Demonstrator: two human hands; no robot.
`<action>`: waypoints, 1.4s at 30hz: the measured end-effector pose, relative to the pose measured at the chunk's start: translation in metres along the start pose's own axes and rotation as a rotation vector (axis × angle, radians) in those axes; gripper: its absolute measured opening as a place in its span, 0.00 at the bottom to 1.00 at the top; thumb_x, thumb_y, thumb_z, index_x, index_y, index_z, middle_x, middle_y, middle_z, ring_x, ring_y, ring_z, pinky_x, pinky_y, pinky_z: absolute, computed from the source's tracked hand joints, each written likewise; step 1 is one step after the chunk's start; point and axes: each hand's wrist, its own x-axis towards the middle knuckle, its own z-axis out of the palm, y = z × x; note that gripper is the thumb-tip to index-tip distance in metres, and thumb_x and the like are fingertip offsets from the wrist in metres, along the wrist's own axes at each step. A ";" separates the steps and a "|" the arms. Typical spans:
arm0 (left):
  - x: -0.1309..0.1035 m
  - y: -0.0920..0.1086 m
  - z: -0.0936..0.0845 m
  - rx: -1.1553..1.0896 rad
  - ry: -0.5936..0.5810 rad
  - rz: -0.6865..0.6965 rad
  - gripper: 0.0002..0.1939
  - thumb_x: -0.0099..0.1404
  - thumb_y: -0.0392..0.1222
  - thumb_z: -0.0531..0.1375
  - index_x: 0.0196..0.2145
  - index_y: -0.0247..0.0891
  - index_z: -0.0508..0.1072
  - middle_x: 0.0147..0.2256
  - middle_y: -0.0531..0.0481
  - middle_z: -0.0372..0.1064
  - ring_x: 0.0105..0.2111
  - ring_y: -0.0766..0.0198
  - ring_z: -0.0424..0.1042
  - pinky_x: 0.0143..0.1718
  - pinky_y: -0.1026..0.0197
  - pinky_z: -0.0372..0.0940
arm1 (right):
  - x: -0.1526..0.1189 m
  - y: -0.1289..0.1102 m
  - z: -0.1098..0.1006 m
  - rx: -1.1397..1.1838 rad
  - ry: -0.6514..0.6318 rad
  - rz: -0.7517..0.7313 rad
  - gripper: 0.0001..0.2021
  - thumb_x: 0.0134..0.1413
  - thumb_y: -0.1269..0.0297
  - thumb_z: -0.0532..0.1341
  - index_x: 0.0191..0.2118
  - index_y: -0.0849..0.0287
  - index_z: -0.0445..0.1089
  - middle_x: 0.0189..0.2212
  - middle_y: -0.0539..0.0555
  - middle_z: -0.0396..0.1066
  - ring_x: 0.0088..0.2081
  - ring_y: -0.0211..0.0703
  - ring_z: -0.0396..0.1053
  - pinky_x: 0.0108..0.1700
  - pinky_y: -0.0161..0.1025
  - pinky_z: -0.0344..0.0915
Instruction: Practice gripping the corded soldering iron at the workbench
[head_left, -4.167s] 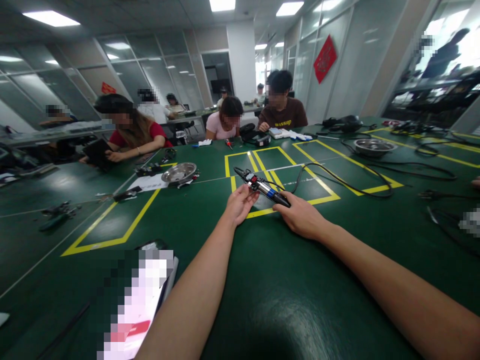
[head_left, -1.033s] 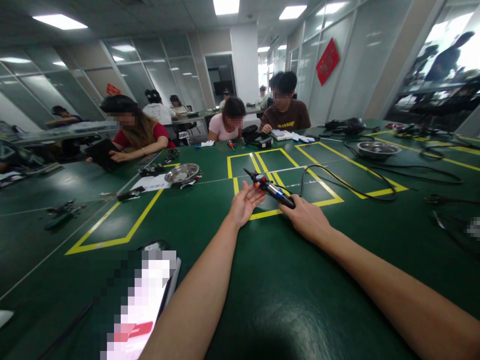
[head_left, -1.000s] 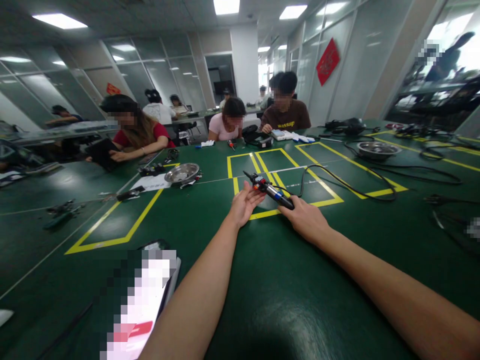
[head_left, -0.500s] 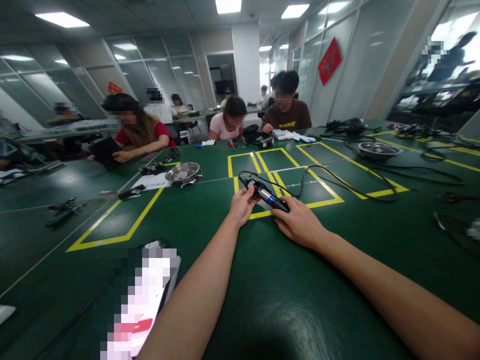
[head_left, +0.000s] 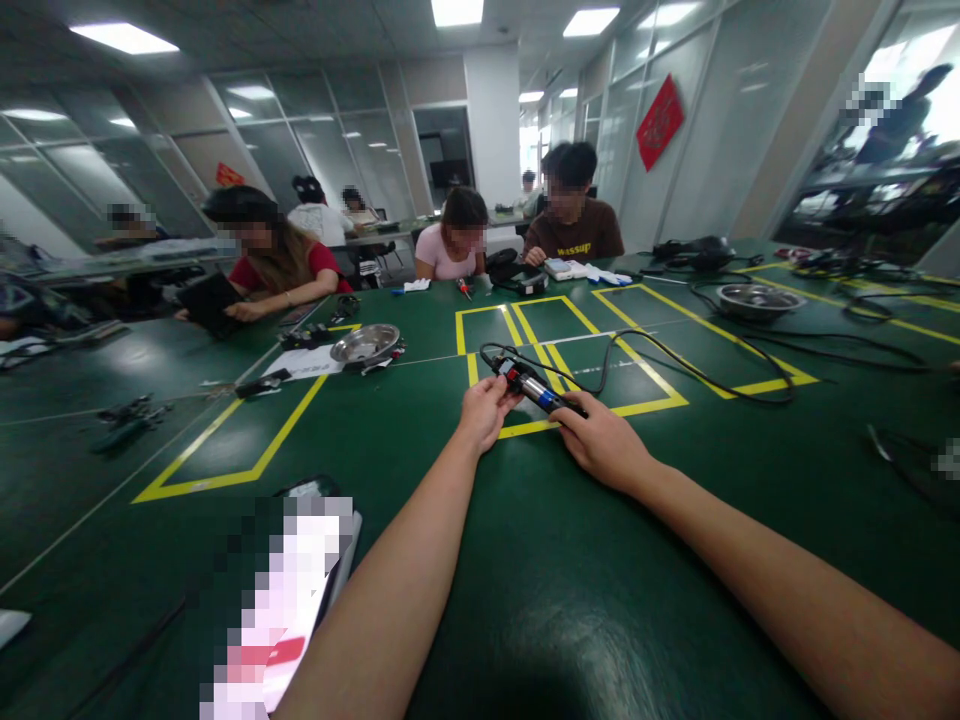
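Observation:
A black and silver cylindrical tool (head_left: 538, 391) with a blue band lies slantwise between my hands, over the yellow-taped area of the green table. My left hand (head_left: 486, 408) is closed around its far left end, near a small red part. My right hand (head_left: 600, 438) grips the black near end with thumb and fingers. From the far end a black cable (head_left: 611, 355) loops off to the right across the table. What my left fingertips touch exactly is too small to tell.
A metal bowl (head_left: 365, 344) stands at the left on white paper, another metal bowl (head_left: 759, 299) at the right. A phone-like screen (head_left: 292, 600) is at my near left. Several people sit across the green table (head_left: 420, 420). Cables lie at the right.
My right hand has shifted slightly to the right along the tool, toward its near end. The tool has tilted a little. My left hand has barely moved.

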 end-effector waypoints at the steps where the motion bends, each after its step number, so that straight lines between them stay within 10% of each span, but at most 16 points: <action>1: 0.000 0.000 0.000 0.006 -0.001 -0.004 0.03 0.65 0.32 0.62 0.34 0.31 0.71 0.33 0.44 0.75 0.36 0.61 0.77 0.53 0.47 0.68 | 0.000 0.001 -0.001 0.024 0.005 0.006 0.14 0.66 0.65 0.53 0.53 0.54 0.71 0.58 0.63 0.60 0.53 0.52 0.67 0.50 0.46 0.67; 10: -0.003 0.003 -0.001 0.023 -0.051 -0.014 0.02 0.64 0.31 0.63 0.35 0.31 0.72 0.35 0.43 0.77 0.38 0.60 0.77 0.54 0.47 0.68 | 0.005 0.013 -0.012 0.571 0.056 0.270 0.20 0.56 0.59 0.65 0.53 0.58 0.65 0.45 0.58 0.73 0.43 0.48 0.73 0.48 0.47 0.70; 17: -0.006 0.005 0.000 0.020 -0.136 -0.021 0.05 0.62 0.33 0.65 0.35 0.29 0.74 0.35 0.42 0.76 0.37 0.60 0.77 0.53 0.46 0.69 | 0.007 0.023 -0.017 1.214 -0.336 0.458 0.20 0.57 0.49 0.65 0.42 0.63 0.71 0.35 0.58 0.77 0.29 0.38 0.74 0.29 0.34 0.71; 32: -0.008 0.006 0.008 0.013 0.019 0.016 0.13 0.65 0.45 0.64 0.39 0.34 0.67 0.33 0.44 0.73 0.33 0.59 0.76 0.45 0.42 0.72 | 0.008 0.026 -0.011 1.366 -0.337 0.545 0.18 0.56 0.51 0.67 0.38 0.64 0.70 0.29 0.55 0.74 0.24 0.35 0.71 0.26 0.32 0.69; 42: -0.011 0.001 0.006 0.224 -0.162 0.186 0.19 0.55 0.44 0.71 0.44 0.38 0.76 0.44 0.45 0.74 0.43 0.58 0.74 0.47 0.51 0.71 | 0.010 0.025 -0.010 1.317 -0.338 0.561 0.17 0.58 0.51 0.66 0.36 0.63 0.70 0.29 0.55 0.73 0.25 0.36 0.70 0.26 0.33 0.69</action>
